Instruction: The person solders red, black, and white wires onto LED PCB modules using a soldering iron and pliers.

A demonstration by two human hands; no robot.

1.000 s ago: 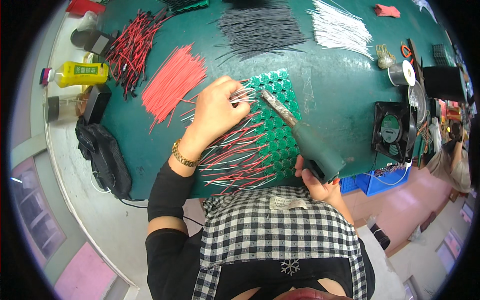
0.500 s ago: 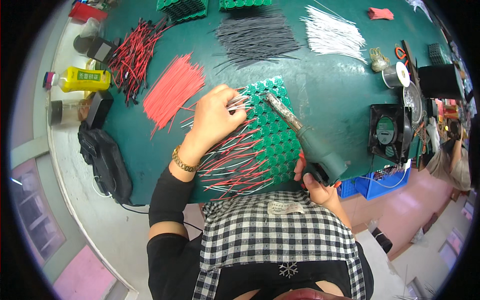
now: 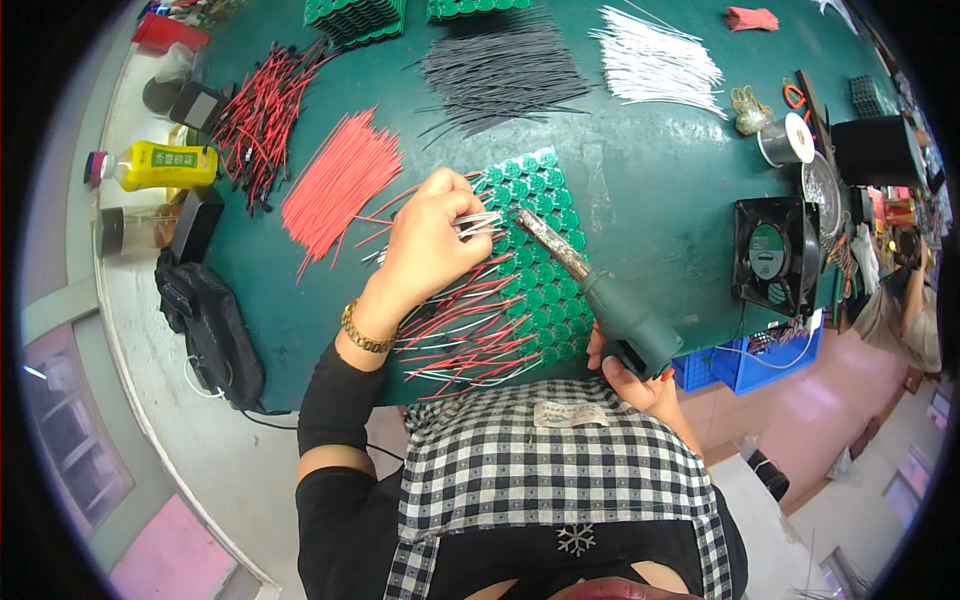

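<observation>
A green panel of round circuit boards (image 3: 552, 275) lies in front of me. Red and white wires (image 3: 470, 335) stick out from its left side in rows. My left hand (image 3: 430, 235) is closed on several white wires (image 3: 482, 222), their ends at the panel's left edge. In my right hand (image 3: 640, 380) is a green soldering iron (image 3: 630, 315) with a thick, stained metal barrel. Its tip is over the panel's upper part, just right of the white wire ends. Whether tip and wires touch I cannot tell.
Bundles of red wires (image 3: 342, 185), black wires (image 3: 505, 75) and white wires (image 3: 660, 62) lie beyond my hands. Red-and-black leads (image 3: 262, 125) and a yellow bottle (image 3: 165, 165) are at left. A solder spool (image 3: 786, 140) and a black fan (image 3: 775, 255) stand at right.
The iron's tip has shifted left and a little nearer to me, toward the white wires. My left hand has lowered slightly, still holding them.
</observation>
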